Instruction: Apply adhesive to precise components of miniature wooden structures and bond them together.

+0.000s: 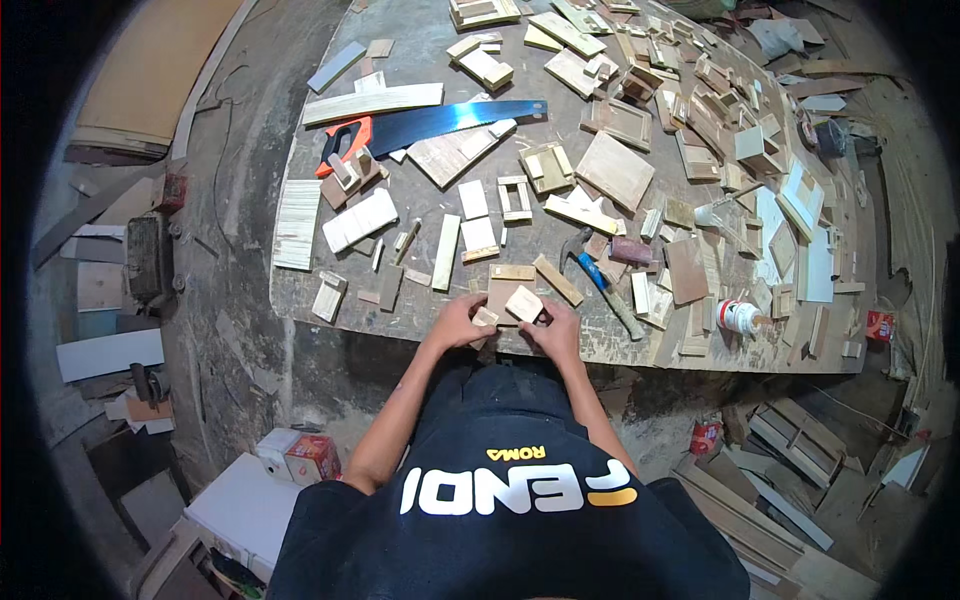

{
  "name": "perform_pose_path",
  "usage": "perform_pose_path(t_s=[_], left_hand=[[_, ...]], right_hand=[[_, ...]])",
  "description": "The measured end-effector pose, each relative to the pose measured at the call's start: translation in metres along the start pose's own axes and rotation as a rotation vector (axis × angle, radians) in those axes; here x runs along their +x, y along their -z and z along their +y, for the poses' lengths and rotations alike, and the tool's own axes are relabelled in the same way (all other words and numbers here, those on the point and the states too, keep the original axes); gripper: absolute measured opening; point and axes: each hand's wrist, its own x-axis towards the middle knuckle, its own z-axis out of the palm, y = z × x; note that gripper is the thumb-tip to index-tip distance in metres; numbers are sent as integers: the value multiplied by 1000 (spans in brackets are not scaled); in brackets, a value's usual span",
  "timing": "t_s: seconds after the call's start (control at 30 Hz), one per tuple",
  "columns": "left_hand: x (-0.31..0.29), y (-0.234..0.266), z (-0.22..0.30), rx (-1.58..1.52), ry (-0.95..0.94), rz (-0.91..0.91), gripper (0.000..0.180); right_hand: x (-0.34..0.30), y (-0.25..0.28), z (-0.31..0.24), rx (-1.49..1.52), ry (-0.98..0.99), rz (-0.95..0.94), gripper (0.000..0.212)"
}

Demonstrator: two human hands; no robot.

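Wood offcuts [360, 220] crowd the counter [415, 40] in front of me, a few containers set among them. A white bottle [735, 316] with red on its label is near the front edge to my right; its walls hide whatever is inside, and I cannot tell whether it stands or leans. Farther back, what looks like a whitish cup [706, 216] sits amid the scraps, its contents too small to make out. Below the counter to my left is a red-and-white carton [312, 458], its inside out of sight.

At the counter's front edge, directly before my body, my left fingers [468, 303] pinch a small wooden piece [484, 318] between thumb and forefinger. My right fingers [552, 312] grip a pale wooden block [523, 303] by its right side, most of its face showing to the left of the fingertips. The two pieces are near each other but apart, close by a flat brown board [500, 288] with a wooden strip [512, 271] across its far end. A hammer [592, 272] lies just beyond my right fingers; an orange-handled saw [440, 122] lies farther back, to the left.
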Motion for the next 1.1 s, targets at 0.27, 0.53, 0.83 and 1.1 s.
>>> perform_pose_path(t_s=[0.27, 0.53, 0.83, 1.1], left_hand=[[-5, 4, -13, -92, 16, -64, 74], [-8, 13, -10, -126, 59, -84, 69], [-3, 27, 1, 332, -98, 8, 52], [-4, 20, -3, 318, -144, 79, 38]], right_hand=[[8, 5, -8, -201, 162, -62, 60], [15, -4, -12, -118, 237, -4, 49], [21, -11, -9, -80, 290, 53, 38], [18, -15, -8, -75, 355, 121, 38]])
